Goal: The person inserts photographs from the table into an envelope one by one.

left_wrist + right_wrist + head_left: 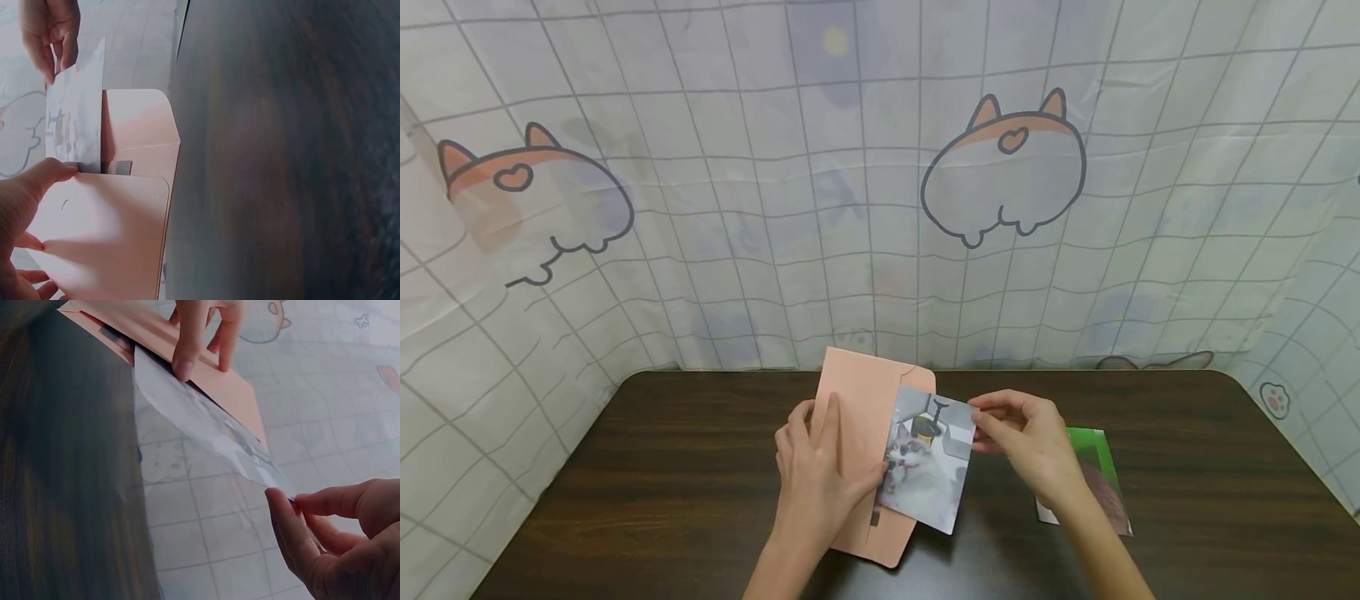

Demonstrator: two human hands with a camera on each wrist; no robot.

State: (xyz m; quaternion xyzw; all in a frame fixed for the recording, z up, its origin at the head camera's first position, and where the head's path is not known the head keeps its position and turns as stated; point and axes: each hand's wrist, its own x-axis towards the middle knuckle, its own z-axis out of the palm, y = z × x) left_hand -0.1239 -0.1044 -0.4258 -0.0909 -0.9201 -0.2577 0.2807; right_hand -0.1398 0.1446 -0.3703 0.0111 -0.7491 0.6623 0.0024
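A peach-pink paper envelope is held tilted above the table in my left hand. The left thumb lies at the envelope's open edge, against a photo card of a grey and white cat. My right hand pinches that card near its upper right corner, thumb on one side and fingers on the other. Most of the cat card shows outside; its inner edge sits in the envelope's mouth. The right wrist view shows the card bowed between both hands. A dark patch appears inside the opening.
Another photo card, with a green background, lies on the dark wooden table and is partly hidden by my right forearm. A white grid-patterned curtain with cartoon drawings hangs behind the table and along its sides.
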